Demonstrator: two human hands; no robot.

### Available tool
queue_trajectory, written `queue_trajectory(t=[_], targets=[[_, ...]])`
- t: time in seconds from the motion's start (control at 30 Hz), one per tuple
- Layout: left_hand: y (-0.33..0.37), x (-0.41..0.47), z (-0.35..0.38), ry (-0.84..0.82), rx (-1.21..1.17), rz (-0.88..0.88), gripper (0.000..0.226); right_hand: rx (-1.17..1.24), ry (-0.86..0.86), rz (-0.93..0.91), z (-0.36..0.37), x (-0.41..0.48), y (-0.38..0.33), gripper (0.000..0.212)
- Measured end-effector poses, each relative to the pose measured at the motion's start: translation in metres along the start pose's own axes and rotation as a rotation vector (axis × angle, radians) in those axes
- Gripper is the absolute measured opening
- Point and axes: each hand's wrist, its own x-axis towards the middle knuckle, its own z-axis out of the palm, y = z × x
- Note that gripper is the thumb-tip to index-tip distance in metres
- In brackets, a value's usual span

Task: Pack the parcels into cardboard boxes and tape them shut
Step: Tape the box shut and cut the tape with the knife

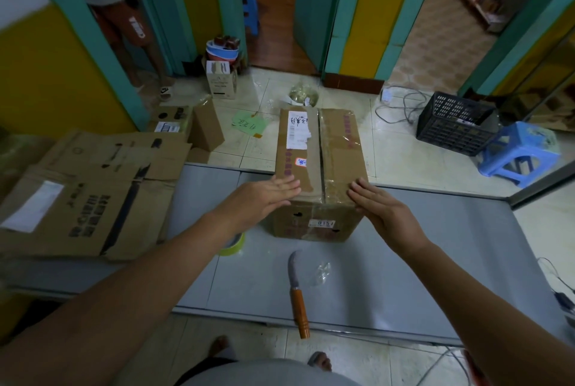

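Note:
A closed cardboard box (320,164) stands on the grey table (451,261), its top flaps together with clear tape along the centre seam and a white label on top. My left hand (267,196) lies flat on the near left corner of the box top, fingers extended. My right hand (379,208) rests flat against the near right top edge. Neither hand grips anything. A yellow-green tape roll (233,245) lies on the table, partly hidden under my left forearm.
A knife with an orange handle (298,292) lies near the table's front edge, handle overhanging. Flattened cardboard boxes (90,192) are stacked at the left. On the floor beyond are a black crate (457,124), a blue stool (519,152), cables and small boxes. A person stands at far left.

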Motion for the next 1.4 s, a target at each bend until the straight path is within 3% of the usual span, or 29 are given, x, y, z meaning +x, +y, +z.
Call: queue_trajectory(t=[0.47, 0.6, 0.67, 0.73, 0.8, 0.93, 1.07, 1.2, 1.4], targets=[[0.007, -0.008, -0.007, 0.038, -0.059, -0.049, 0.051, 0.046, 0.086, 0.125, -0.001, -0.014, -0.005, 0.047], [0.022, -0.017, -0.011, 0.17, -0.048, -0.248, 0.059, 0.078, 0.175, 0.405, 0.002, -0.024, -0.013, 0.055], [0.034, -0.02, -0.01, 0.292, -0.112, -0.409, 0.052, 0.076, 0.23, 0.486, 0.005, -0.03, -0.017, 0.04], [0.041, -0.019, -0.01, 0.305, -0.185, -0.525, 0.039, 0.092, 0.247, 0.477, 0.007, -0.033, -0.022, 0.021], [0.042, -0.018, -0.011, 0.272, -0.243, -0.566, 0.028, 0.091, 0.251, 0.479, 0.008, -0.032, -0.026, 0.013], [0.046, -0.016, -0.012, 0.304, -0.325, -0.582, 0.027, 0.093, 0.293, 0.552, 0.012, -0.029, -0.03, 0.009], [0.05, -0.018, -0.004, 0.408, -0.419, -0.656, 0.027, 0.136, 0.317, 0.622, 0.017, -0.031, -0.041, 0.016], [0.067, -0.025, 0.011, 0.464, -0.486, -0.663, 0.04, 0.325, 0.354, 0.698, 0.024, -0.03, -0.076, 0.027], [0.088, -0.023, 0.036, 0.493, -0.594, -0.698, 0.051, 0.766, 0.336, 0.777, 0.049, -0.013, -0.117, 0.07]])
